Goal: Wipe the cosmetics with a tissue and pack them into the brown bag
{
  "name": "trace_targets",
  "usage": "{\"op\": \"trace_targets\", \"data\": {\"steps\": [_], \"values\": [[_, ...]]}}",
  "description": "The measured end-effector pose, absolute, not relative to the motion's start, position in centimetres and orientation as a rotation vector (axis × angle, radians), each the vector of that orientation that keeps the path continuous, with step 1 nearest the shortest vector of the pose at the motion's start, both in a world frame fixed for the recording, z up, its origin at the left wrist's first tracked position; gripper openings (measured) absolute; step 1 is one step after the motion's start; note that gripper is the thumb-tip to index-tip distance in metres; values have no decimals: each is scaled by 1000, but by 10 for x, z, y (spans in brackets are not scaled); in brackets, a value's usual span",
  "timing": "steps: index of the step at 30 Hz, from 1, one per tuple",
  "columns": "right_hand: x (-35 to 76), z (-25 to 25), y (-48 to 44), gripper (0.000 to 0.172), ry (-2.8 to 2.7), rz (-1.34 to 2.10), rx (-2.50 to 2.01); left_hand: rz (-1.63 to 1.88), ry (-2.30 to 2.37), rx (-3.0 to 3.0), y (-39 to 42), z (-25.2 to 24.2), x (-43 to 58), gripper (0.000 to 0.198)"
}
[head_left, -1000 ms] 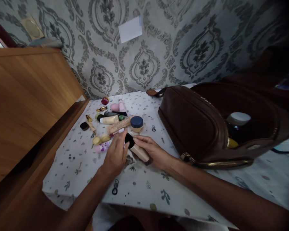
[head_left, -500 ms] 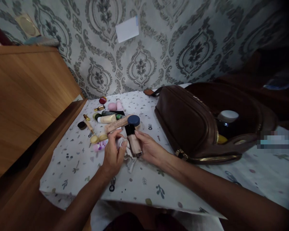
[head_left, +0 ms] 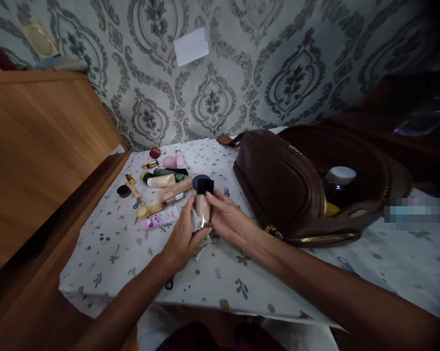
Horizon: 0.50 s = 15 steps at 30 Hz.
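Note:
Between my hands, above the table, stands a foundation bottle (head_left: pixel 204 209) with a black cap and beige contents, nearly upright. My right hand (head_left: pixel 227 217) is closed around its right side, thumb near the cap. My left hand (head_left: pixel 185 231) presses a crumpled white wipe (head_left: pixel 202 247) against the bottle's left side and base; part of the wipe is hidden by the fingers. Just behind the bottle a round blue lid (head_left: pixel 200 181) shows in part. To the left lie a pink-and-white tube (head_left: pixel 160 218) and a long beige tube (head_left: pixel 178 189).
A brown leather bag (head_left: pixel 278 185) stands open on the right, with a white-capped container (head_left: pixel 340 174) inside. Several cosmetics, including a cream tube (head_left: pixel 161 181) and a pink sponge (head_left: pixel 169 162), lie at the back left. A wooden cabinet (head_left: pixel 48 161) borders the table's left side.
The bottle has turned from leaning to nearly upright. My left hand has moved right with the wipe and now touches the bottle, uncovering more of the pink-and-white tube.

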State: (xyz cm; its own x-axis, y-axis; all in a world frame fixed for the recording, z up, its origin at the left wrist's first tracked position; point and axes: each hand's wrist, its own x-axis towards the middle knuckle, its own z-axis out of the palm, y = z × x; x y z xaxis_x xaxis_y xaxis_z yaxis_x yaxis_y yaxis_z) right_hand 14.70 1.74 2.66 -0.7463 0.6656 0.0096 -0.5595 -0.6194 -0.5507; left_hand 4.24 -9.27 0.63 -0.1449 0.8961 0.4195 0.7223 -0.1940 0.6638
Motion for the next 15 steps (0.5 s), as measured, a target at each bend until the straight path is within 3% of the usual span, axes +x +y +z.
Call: {"op": "trace_targets", "data": {"steps": [7, 15], "values": [[158, 39, 17, 31, -1220, 2045, -242, 1314, 1413, 1211, -94, 24, 45, 64], [163, 43, 14, 30, -1615, 1690, -180, 1399, 1305, 830, -85, 20, 39, 53]]}}
